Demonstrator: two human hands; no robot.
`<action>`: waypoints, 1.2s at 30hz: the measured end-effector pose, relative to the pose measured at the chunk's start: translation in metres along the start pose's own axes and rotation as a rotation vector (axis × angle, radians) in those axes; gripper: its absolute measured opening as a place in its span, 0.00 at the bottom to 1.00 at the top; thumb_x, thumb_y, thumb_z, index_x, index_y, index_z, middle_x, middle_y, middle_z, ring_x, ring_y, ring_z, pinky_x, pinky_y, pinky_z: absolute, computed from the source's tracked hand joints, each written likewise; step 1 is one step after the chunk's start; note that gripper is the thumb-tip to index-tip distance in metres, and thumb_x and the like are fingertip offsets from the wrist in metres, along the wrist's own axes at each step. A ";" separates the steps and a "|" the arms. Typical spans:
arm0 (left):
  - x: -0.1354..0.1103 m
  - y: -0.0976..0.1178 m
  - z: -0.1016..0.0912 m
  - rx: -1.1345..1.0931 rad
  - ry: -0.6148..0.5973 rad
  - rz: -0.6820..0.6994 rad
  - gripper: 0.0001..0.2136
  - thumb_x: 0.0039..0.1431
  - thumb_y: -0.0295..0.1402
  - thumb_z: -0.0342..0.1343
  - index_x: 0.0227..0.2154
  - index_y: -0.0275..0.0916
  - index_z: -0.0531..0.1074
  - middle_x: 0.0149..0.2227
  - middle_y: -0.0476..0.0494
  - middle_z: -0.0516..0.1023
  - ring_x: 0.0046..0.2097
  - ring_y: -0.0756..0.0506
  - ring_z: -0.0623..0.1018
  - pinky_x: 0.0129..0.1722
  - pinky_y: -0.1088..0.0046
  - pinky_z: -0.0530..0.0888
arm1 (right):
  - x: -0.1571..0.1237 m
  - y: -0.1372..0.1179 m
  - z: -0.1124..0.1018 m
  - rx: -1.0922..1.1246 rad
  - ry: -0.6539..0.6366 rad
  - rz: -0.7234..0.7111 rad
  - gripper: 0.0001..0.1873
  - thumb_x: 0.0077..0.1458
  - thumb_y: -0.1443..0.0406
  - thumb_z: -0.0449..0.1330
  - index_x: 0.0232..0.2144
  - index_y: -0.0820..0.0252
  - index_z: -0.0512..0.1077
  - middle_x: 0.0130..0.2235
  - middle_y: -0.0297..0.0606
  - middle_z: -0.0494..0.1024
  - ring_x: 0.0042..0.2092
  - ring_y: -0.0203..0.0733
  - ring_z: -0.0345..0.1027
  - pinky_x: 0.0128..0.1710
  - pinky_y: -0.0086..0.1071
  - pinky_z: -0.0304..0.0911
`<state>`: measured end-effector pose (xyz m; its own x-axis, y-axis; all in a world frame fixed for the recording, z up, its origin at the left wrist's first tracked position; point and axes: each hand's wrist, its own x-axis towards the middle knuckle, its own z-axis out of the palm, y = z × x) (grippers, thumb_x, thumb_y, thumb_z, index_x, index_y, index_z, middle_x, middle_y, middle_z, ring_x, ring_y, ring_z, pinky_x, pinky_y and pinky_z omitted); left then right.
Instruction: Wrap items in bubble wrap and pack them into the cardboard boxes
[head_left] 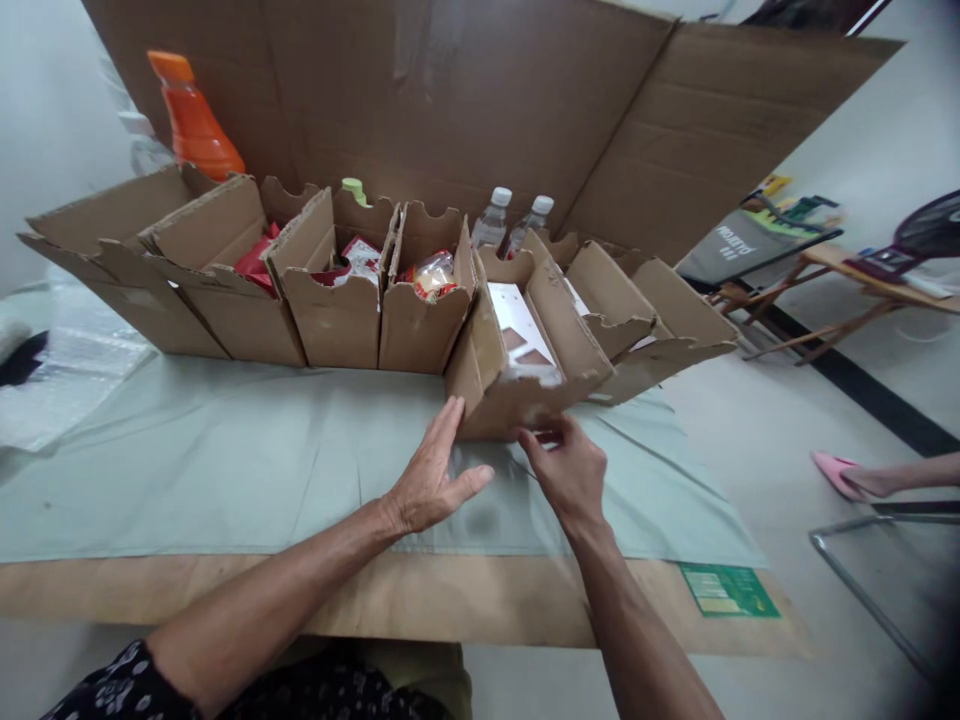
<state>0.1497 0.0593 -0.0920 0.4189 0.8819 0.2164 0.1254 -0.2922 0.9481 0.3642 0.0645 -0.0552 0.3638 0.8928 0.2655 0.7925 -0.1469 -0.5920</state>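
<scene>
A row of open cardboard boxes stands on a pale green cloth (225, 460). My left hand (431, 475) is open, fingers stretched flat, its fingertips touching the lower left corner of the tilted cardboard box (525, 385) that holds white packets. My right hand (566, 465) is at that box's front bottom edge, fingers pinched on a small pale thing I cannot make out. Boxes to the left hold red and white snack packets (431, 275).
An orange bottle (191, 115) stands behind the boxes at the left, two water bottles (510, 220) behind the middle. A large cardboard sheet (480, 90) backs the row. At the right are a folding wooden table (840, 270), a fan and another person's foot in a pink shoe (844, 472).
</scene>
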 end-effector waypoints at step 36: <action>-0.055 0.017 -0.031 0.030 0.590 -0.033 0.23 0.63 0.35 0.57 0.61 0.42 0.68 0.66 0.36 0.69 0.66 0.36 0.70 0.68 0.49 0.66 | 0.008 -0.160 0.007 -0.168 -0.151 -0.559 0.11 0.64 0.67 0.54 0.35 0.56 0.76 0.39 0.41 0.84 0.39 0.45 0.76 0.37 0.33 0.61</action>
<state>0.1010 0.0175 -0.0808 -0.1553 0.9449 0.2882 0.1586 -0.2641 0.9514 0.2374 0.0980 0.0362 -0.1939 0.9029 0.3836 0.9146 0.3078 -0.2622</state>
